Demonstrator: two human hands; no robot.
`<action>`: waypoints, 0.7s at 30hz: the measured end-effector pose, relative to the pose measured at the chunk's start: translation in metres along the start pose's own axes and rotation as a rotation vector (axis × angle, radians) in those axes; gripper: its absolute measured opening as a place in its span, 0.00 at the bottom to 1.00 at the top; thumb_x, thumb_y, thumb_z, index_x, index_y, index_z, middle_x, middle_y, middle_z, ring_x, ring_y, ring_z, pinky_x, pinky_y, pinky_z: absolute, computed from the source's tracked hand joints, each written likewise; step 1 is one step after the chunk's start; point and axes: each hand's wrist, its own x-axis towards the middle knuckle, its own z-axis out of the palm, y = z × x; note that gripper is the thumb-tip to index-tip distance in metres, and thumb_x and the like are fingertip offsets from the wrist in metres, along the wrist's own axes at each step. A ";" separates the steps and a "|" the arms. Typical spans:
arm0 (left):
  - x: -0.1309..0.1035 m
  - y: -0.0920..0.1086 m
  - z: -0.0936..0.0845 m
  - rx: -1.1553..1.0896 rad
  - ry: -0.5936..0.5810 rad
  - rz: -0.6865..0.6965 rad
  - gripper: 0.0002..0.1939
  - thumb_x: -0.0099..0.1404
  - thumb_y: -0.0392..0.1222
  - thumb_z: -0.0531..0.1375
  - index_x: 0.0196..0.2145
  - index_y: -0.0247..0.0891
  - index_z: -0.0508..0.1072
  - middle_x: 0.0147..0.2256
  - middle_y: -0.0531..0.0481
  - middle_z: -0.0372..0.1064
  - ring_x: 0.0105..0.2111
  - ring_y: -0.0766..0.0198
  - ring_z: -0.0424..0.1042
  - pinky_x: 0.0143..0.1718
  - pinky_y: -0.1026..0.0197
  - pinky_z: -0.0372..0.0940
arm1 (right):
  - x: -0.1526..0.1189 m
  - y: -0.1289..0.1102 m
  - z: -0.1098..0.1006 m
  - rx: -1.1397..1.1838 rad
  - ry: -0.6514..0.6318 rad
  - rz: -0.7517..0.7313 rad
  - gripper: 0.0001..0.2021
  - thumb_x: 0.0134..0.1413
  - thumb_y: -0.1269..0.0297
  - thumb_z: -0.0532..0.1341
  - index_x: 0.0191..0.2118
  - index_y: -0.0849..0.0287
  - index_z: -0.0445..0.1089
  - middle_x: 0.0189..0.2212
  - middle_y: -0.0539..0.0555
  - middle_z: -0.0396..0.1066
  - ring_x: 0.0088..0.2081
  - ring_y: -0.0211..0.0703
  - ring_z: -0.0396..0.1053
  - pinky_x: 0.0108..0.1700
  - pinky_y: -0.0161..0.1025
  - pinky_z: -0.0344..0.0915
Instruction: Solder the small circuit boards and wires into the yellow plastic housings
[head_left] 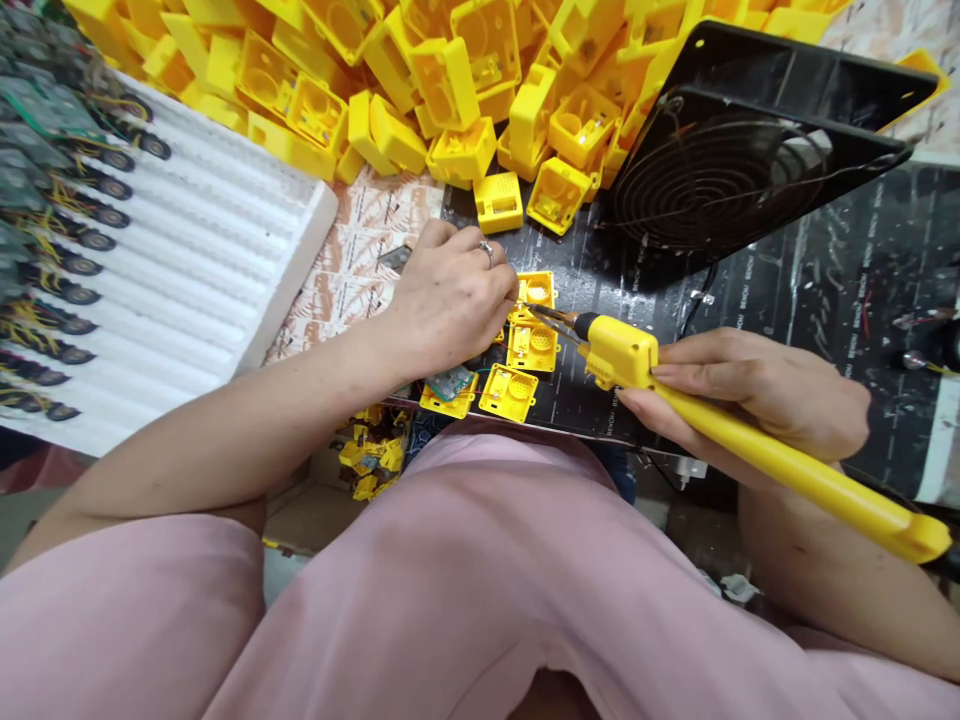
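Note:
My right hand (765,390) grips a yellow soldering iron (720,430) by its handle. The iron's thin tip points left and reaches a small open yellow plastic case (538,290). At that case's left side my left hand (454,290) is closed, palm down, a ring on one finger; whatever its fingertips pinch is hidden. Just below lie another yellow case (532,346) and a third yellow case (508,392), both open side up with round speaker grilles inside. A green circuit board (452,382) with thin wires rests on a further case below my left wrist.
Yellow housings (450,85) are heaped along the back. A black fan (705,180) leans at the back right of the black tabletop (810,270). To the left, a white foam tray (217,240) carries wired boards (45,180). Below the table edge is a box with yellow pieces (371,455).

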 end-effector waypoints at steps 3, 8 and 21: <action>0.005 0.005 -0.008 0.005 -0.045 0.008 0.20 0.82 0.38 0.51 0.40 0.41 0.83 0.41 0.42 0.81 0.52 0.46 0.79 0.57 0.40 0.69 | 0.012 0.000 -0.002 -0.017 0.013 -0.126 0.08 0.67 0.57 0.77 0.38 0.48 0.80 0.30 0.45 0.83 0.28 0.41 0.81 0.33 0.37 0.82; 0.012 0.012 -0.021 0.146 -0.193 0.056 0.19 0.81 0.33 0.51 0.44 0.37 0.83 0.43 0.40 0.83 0.54 0.46 0.79 0.57 0.44 0.70 | 0.039 -0.008 -0.015 -0.033 -0.002 -0.252 0.10 0.62 0.59 0.81 0.40 0.47 0.80 0.31 0.44 0.84 0.29 0.40 0.81 0.30 0.36 0.78; 0.012 0.008 -0.017 0.068 -0.116 0.121 0.19 0.80 0.32 0.51 0.41 0.33 0.83 0.40 0.38 0.82 0.49 0.50 0.76 0.56 0.46 0.69 | 0.048 -0.008 -0.025 0.011 -0.100 -0.262 0.10 0.63 0.53 0.80 0.40 0.46 0.81 0.32 0.44 0.83 0.29 0.41 0.81 0.34 0.38 0.81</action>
